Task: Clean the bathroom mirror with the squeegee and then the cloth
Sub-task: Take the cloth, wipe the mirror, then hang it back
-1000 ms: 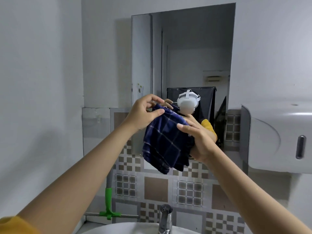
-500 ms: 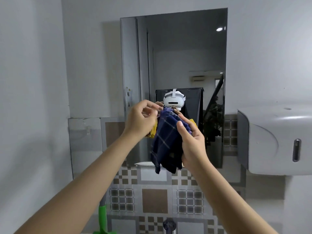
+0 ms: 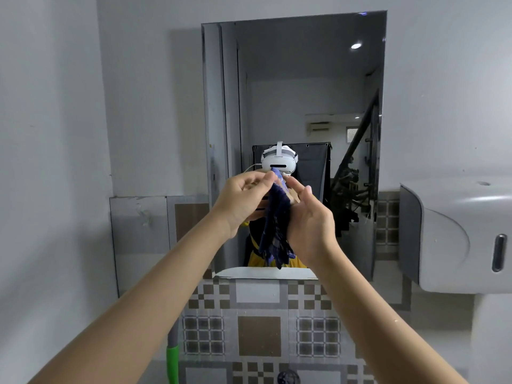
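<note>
Head view: cloth stage, gathered for wiping.
Cloth (image 3: 275, 225): dark blue check, bunched and hanging lengthwise between both hands, raised in front of the lower middle of the mirror (image 3: 299, 87); apart from the glass as far as can be told.
Left hand (image 3: 242, 202): pinches the top corner with narrow fingertips, likely to keep the fabric straight while folding.
Right hand (image 3: 310, 225): palm pressed along the cloth's side, fingers loosely curled on it, probably forming a wiping pad.
Squeegee (image 3: 173, 361): green handle low beside the tiled wall (image 3: 259, 339), set aside, suggesting that step is done.
Dispenser (image 3: 457, 234): on the right wall, well clear.
</note>
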